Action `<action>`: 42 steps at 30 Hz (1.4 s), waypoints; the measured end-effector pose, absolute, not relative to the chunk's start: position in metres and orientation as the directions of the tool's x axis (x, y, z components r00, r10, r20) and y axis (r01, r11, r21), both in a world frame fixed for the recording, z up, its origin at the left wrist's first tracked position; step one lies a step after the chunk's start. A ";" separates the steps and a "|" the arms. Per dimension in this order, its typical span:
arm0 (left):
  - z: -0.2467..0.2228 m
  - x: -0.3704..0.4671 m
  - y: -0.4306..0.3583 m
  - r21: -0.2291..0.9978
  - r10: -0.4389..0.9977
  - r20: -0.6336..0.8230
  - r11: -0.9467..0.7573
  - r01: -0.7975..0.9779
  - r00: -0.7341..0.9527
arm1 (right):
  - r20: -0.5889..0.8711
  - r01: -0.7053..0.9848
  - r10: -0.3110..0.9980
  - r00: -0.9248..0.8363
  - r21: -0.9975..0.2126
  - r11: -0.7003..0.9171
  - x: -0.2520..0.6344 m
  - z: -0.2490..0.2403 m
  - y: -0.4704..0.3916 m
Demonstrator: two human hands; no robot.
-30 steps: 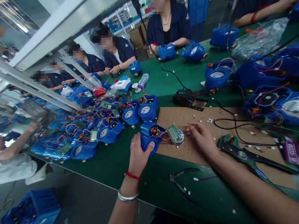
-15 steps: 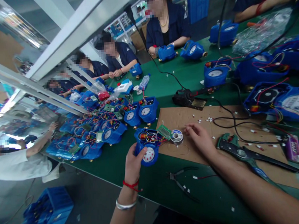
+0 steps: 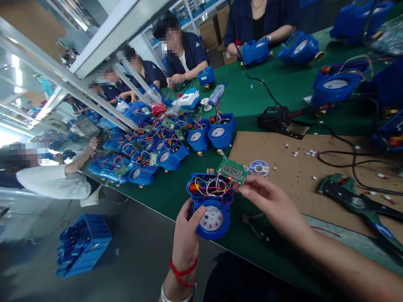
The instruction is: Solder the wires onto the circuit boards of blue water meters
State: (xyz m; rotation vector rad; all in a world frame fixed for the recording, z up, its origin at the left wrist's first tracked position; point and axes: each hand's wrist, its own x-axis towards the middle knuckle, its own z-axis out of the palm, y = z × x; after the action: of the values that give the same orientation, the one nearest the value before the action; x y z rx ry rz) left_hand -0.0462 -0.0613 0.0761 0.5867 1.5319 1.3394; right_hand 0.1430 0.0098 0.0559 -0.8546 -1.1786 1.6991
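My left hand (image 3: 188, 231) is closed round the lower left side of a blue water meter (image 3: 210, 214), thumb beside its white dial. The meter's upper housing lies open, with yellow, red and white wires showing. Those wires lead to a green circuit board (image 3: 233, 171) whose small display is lit with digits; a red light glows on it. My right hand (image 3: 264, 195) pinches the board's lower right corner between thumb and fingers. Just behind that hand, a solder wire spool (image 3: 259, 168) sits on the cardboard.
Many wired blue meters (image 3: 153, 149) crowd the left of the green table. Cutters (image 3: 358, 200) lie on the cardboard sheet (image 3: 283, 141) at right, with a black cable (image 3: 352, 162) and small white connectors. Co-workers sit across the table. A blue crate (image 3: 88, 249) stands on the floor.
My right hand has moved left from beside the solder spool and taken hold of the circuit board. The board's display now faces me, lit. The view has shifted.
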 end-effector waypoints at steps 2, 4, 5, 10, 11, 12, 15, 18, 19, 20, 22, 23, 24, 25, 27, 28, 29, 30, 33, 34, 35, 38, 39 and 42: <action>0.076 -0.048 -0.069 0.927 0.843 -0.363 0.284 -0.244 -0.398 | -0.066 -0.261 0.931 -0.358 -0.951 -0.168 0.140 0.058 0.007; 0.075 -0.050 -0.075 0.924 0.839 -0.372 0.291 -0.250 -0.397 | -0.083 -0.252 0.933 -0.349 -0.951 -0.179 0.139 0.060 0.004; 0.075 -0.051 -0.079 0.924 0.836 -0.371 0.291 -0.247 -0.403 | -0.091 -0.251 0.932 -0.351 -0.950 -0.187 0.138 0.061 0.002; 0.072 -0.056 -0.091 0.925 0.818 -0.375 0.297 -0.238 -0.435 | -0.112 -0.239 0.930 -0.351 -0.949 -0.204 0.134 0.062 -0.007; 0.072 -0.057 -0.093 0.921 0.813 -0.384 0.302 -0.247 -0.437 | -0.120 -0.233 0.929 -0.351 -0.949 -0.211 0.133 0.061 -0.008; 0.072 -0.057 -0.095 0.918 0.808 -0.390 0.304 -0.255 -0.441 | -0.129 -0.229 0.926 -0.354 -0.948 -0.220 0.132 0.061 -0.009; 0.072 -0.060 -0.099 0.917 0.798 -0.393 0.302 -0.261 -0.457 | -0.153 -0.219 0.914 -0.376 -0.944 -0.248 0.129 0.062 -0.012; 0.071 -0.065 -0.103 0.918 0.799 -0.392 0.306 -0.252 -0.455 | -0.154 -0.220 0.904 -0.399 -0.941 -0.258 0.127 0.063 -0.014; 0.070 -0.067 -0.104 0.919 0.802 -0.389 0.305 -0.249 -0.453 | -0.155 -0.219 0.900 -0.407 -0.940 -0.261 0.126 0.063 -0.014; 0.069 -0.068 -0.106 0.921 0.805 -0.385 0.303 -0.246 -0.451 | -0.159 -0.216 0.896 -0.414 -0.939 -0.267 0.125 0.062 -0.015; 0.068 -0.071 -0.108 0.924 0.803 -0.379 0.299 -0.241 -0.459 | -0.169 -0.209 0.888 -0.428 -0.937 -0.279 0.124 0.060 -0.016; 0.067 -0.072 -0.109 0.924 0.800 -0.379 0.298 -0.240 -0.465 | -0.171 -0.205 0.884 -0.435 -0.938 -0.281 0.123 0.058 -0.016; 0.066 -0.074 -0.109 0.922 0.795 -0.383 0.301 -0.244 -0.470 | -0.168 -0.202 0.882 -0.440 -0.939 -0.280 0.121 0.057 -0.016; 0.066 -0.075 -0.110 0.920 0.790 -0.388 0.302 -0.249 -0.474 | -0.162 -0.207 0.881 -0.445 -0.938 -0.277 0.120 0.056 -0.016; 0.065 -0.077 -0.110 0.917 0.785 -0.394 0.302 -0.259 -0.479 | -0.142 -0.233 0.873 -0.466 -0.933 -0.276 0.117 0.055 -0.014; 0.065 -0.078 -0.110 0.917 0.783 -0.394 0.301 -0.262 -0.481 | -0.132 -0.251 0.866 -0.483 -0.926 -0.281 0.115 0.055 -0.012; 0.065 -0.079 -0.111 0.917 0.781 -0.395 0.300 -0.264 -0.484 | -0.127 -0.271 0.854 -0.504 -0.916 -0.296 0.113 0.056 -0.009; 0.064 -0.081 -0.111 0.915 0.778 -0.398 0.300 -0.268 -0.487 | -0.127 -0.291 0.839 -0.529 -0.902 -0.320 0.112 0.057 -0.007; 0.062 -0.086 -0.114 0.911 0.769 -0.408 0.309 -0.273 -0.492 | -0.166 -0.324 0.788 -0.592 -0.847 -0.422 0.108 0.060 0.003; 0.062 -0.087 -0.115 0.910 0.768 -0.411 0.312 -0.273 -0.491 | -0.180 -0.325 0.774 -0.608 -0.832 -0.449 0.106 0.060 0.006; 0.061 -0.089 -0.117 0.910 0.768 -0.412 0.314 -0.272 -0.491 | -0.188 -0.318 0.761 -0.621 -0.826 -0.464 0.105 0.060 0.008; 0.059 -0.093 -0.119 0.911 0.764 -0.409 0.306 -0.277 -0.500 | -0.188 -0.287 0.746 -0.639 -0.842 -0.457 0.100 0.060 0.013; 0.058 -0.094 -0.119 0.910 0.760 -0.410 0.303 -0.283 -0.505 | -0.186 -0.280 0.749 -0.635 -0.849 -0.448 0.098 0.060 0.013; 0.058 -0.096 -0.119 0.907 0.741 -0.416 0.298 -0.297 -0.527 | -0.191 -0.257 0.762 -0.619 -0.867 -0.426 0.093 0.061 0.014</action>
State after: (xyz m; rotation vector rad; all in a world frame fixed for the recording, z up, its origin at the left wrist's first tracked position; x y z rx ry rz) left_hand -0.0959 -0.1191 0.0575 0.4115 1.6365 1.4011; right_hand 0.0929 0.0137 0.0606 -0.7740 -1.1244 2.0783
